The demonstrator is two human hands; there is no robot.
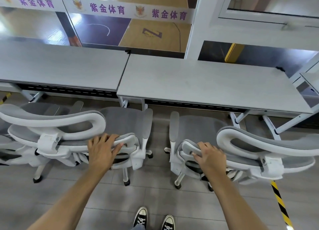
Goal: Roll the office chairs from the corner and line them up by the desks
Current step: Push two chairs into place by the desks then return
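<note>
Two long grey desks [198,84] are being faced, set end to end along a glass partition [103,26] through which a sports court is being seen below. Two office chairs are already being lined up in front of them, seats turned toward the desk edges. The left chair [124,122] is standing before the join of the two desks, and the right chair [195,128] before the right-hand desk, with a narrow gap of bare floor being left between their armrests. At the far left edge, part of a third chair [38,109] is being glimpsed (whether it is already in place cannot be told).

So the task is being judged well along: these two chairs are near the desks but not yet pushed under them, and how many are being left in the corner is not shown.

The white desk legs [269,126] are being judged the likeliest snag for the right chair's casters. A yellow-and-black floor stripe [279,200] is being crossed behind that chair.

The left hand [101,150] is being laid over the top of the left chair's backrest, fingers curled loosely around its rim. The right hand [210,155] is being wrapped in the same way over the right chair's backrest corner. Black sneakers [153,219] are being seen between the arms.
</note>
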